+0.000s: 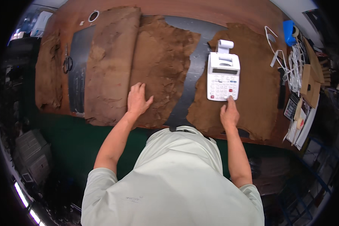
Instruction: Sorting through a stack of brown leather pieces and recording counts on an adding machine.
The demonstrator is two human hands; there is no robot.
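The right hand (229, 113) makes a narrow grip that holds nothing: the fingers are curled in and one fingertip is pointed out and touches the lower edge of the white printing calculator (223, 76). This machine is a hard plastic box with rows of small keys, a grey display and one roll of white paper (225, 45) standing at its far end. It lies on a brown leather hide (258, 86), matte and soft, with a torn, uneven outline.

The left hand (137, 101) has a wide grip, also empty: the palm is flat and the fingers are spread on a second, darker hide (162, 64) with a rough, flaky surface and a ragged edge. Just beside this hand, further to the left, there is a third, smoother and paler hide (111, 64), long and almost rectangular. A fourth, wrinkled piece (48, 71) hangs at the far left end of the bench (214, 11). So I count four hides.

Between the hides a dark mat (192, 67) is visible. One pair of scissors (67, 62) lies between the third and fourth hide. Well beyond the right hand, white strips (295, 66) and cardboard pieces (310, 81) lie in a pile.
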